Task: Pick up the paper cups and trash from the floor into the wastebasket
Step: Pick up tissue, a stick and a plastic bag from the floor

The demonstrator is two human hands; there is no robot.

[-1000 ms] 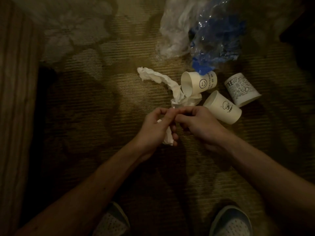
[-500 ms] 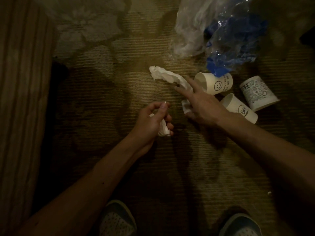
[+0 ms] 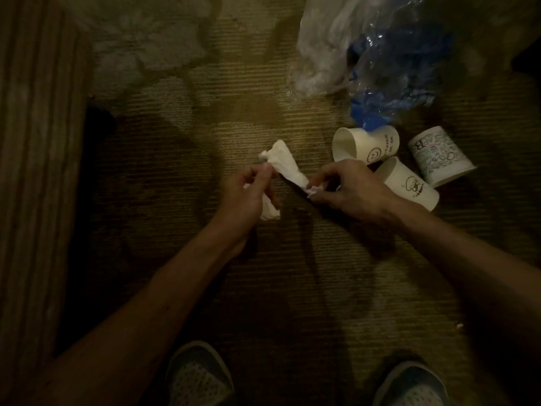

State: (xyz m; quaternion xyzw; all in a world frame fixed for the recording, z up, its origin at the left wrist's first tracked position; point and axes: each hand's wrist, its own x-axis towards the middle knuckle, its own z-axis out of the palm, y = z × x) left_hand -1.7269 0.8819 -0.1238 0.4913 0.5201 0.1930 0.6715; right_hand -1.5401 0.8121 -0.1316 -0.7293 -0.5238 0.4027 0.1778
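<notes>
tissue [image 3: 285,164] btwn both grips, l [image 3: 251,191] & r [image 3: 348,186]

Little of the print is clear enough for me to read. The cup [image 3: 366,145] nearest the blue plastic carries a smiley face beside lettering too blurred to make out. The cup [image 3: 440,156] furthest right shows a large "B" among doodles. The third cup [image 3: 408,186] has a small cartoon mark with illegible text.

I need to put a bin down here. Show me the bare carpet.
Bare carpet lies left of the left hand, and between the forearms toward the shoes. Crowded: right of the right hand, three paper cups lie close together below the plastic bags.
</notes>
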